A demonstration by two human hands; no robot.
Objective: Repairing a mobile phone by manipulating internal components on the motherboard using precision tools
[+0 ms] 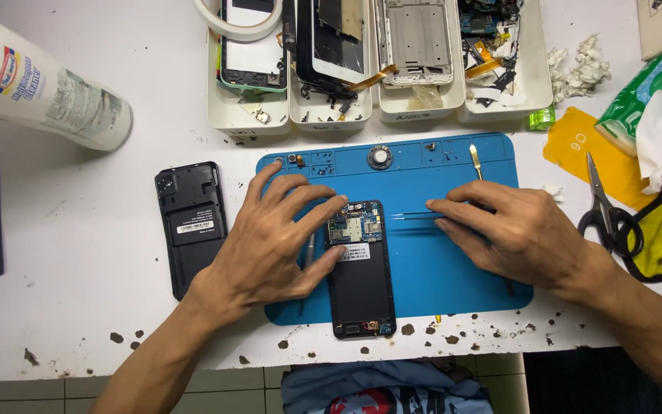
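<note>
An opened black phone [360,284] lies lengthwise on a blue work mat [423,268], its circuit board [355,228] bare at the top end. My left hand [277,234] rests spread on the mat beside it, fingertips touching the phone's upper left edge. My right hand [511,226] lies flat on the mat to the right, over the handle of thin metal tweezers [411,217] whose tips point left toward the board. The phone's black back cover [191,222] lies off the mat at the left. A thin tool [308,253] shows partly under my left hand.
White trays [377,107] with phone parts stand at the back. A white spray can [40,84] lies at the far left, black scissors [607,215], a yellow cloth and a green tissue pack at the right. A small metal pry tool [475,161] and a round part [379,158] sit on the mat's top.
</note>
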